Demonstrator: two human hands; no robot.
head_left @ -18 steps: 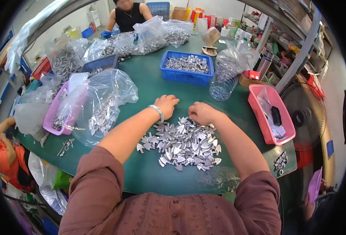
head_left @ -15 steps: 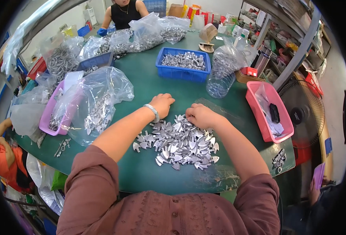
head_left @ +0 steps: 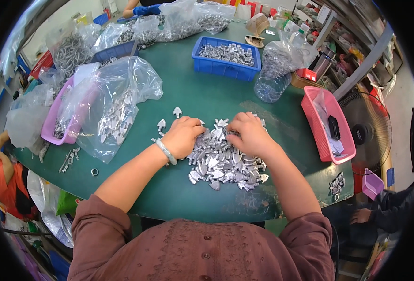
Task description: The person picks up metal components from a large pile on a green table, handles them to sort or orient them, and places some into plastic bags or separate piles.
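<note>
Metal pcs (head_left: 222, 165), piled on green tbl (head_left: 169, 202) betw. & below hands, L hand (head_left: 182, 136) palm down at pile's L edge, fingers bent inward, R hand (head_left: 248, 133) over upper R part, fingers curled, can't tell if either grips pcs.

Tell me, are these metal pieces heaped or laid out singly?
Mostly heaped: the metal pieces overlap in one pile, though a few lie singly near the left hand.

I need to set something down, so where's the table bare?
Bare: the green table between the blue bin and the metal-piece pile, and between your right hand and the pink basket. Crowded: the left side, with a clear bag and purple basket, and the far side, where filled bags lie.
</note>
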